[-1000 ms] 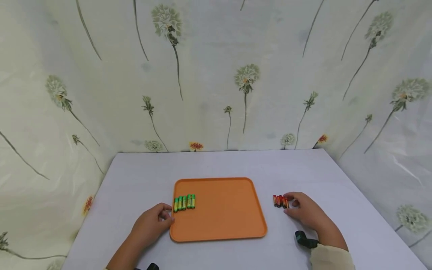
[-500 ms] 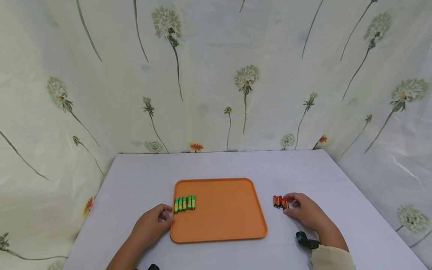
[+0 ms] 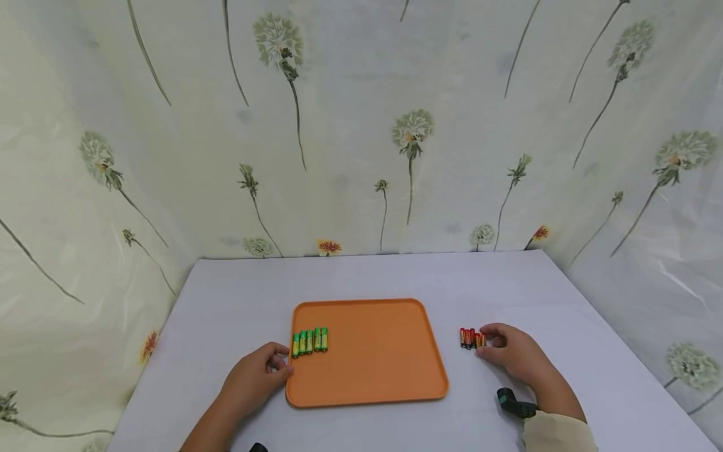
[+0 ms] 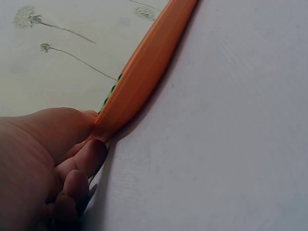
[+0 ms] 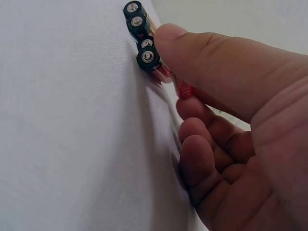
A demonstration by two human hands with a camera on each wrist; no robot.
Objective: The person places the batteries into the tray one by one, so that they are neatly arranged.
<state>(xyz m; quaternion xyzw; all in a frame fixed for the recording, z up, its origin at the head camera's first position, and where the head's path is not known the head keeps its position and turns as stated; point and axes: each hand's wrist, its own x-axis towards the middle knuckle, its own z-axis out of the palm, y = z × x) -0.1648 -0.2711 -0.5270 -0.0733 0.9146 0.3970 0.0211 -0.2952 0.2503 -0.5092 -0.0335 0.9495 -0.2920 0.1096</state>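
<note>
My left hand (image 3: 251, 378) pinches the left rim of an orange tray (image 3: 378, 358), thumb over the edge and fingers under it, as the left wrist view shows of the tray wall (image 4: 144, 72). Several green-and-yellow batteries (image 3: 309, 342) lie side by side in the tray near that hand. Right of the tray, my right hand (image 3: 516, 355) pinches the end battery of a short row of red-and-black batteries (image 3: 467, 339) between thumb and forefinger. In the right wrist view, dark battery ends (image 5: 147, 57) show beside the thumb, which partly hides the held one.
A white-covered table (image 3: 243, 282) bears the tray and batteries. Dandelion-printed sheeting (image 3: 350, 125) rises behind it and along both sides. A black device (image 3: 516, 403) is strapped at my right wrist, by a pale sleeve (image 3: 559, 432).
</note>
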